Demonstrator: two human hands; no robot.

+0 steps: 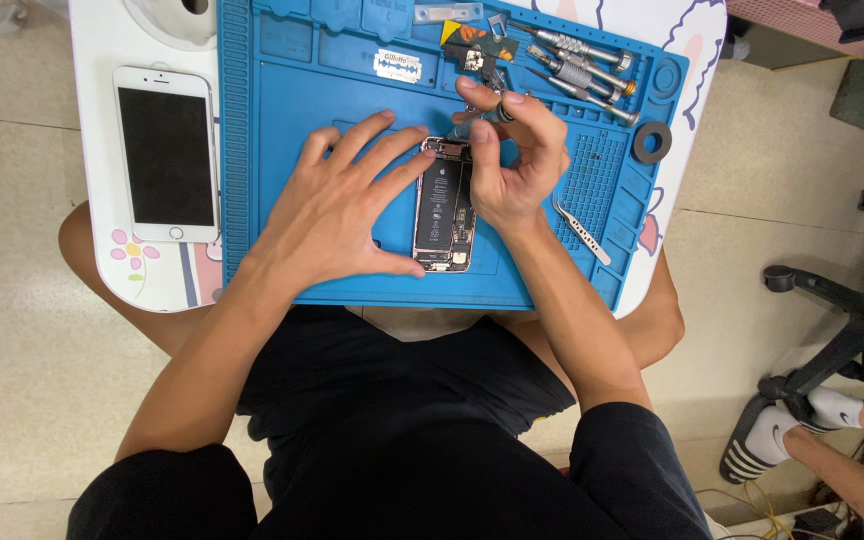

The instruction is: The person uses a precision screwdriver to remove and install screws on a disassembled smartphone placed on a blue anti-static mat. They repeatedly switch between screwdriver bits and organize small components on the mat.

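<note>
I am looking down from the head camera at a blue work mat [282, 180] lying on a small white table [102, 60]. An opened phone [445, 205] is lying near the middle of the mat, its insides facing up, with its long axis running from 12 to 6 o'clock.

My left hand [337, 205] is lying flat on the mat at 9 o'clock from the phone, fingers spread wide and gripping nothing. Its fingertips are touching the phone's left edge near the top, and the thumb is resting by the lower left corner, so the hand is bracing the phone from that side.

My right hand [512, 160] is sitting at 2 o'clock from the phone's middle, closed around a small screwdriver [482, 120] pinched between thumb and fingers. The tool is slanting down towards 8 o'clock, and its tip is meeting the phone's top end. I cannot make out exactly which part the tip is touching.

The right hand is therefore the nearer one to the phone's top end, and the tool is approaching across the short axis.

Further screwdrivers [582, 65] are lying at 1 o'clock on the mat, tweezers [582, 232] at 3 o'clock, a razor blade [398, 65] at 12 o'clock. A detached white phone screen [167, 152] is resting on the table at 9 o'clock, well apart.
</note>
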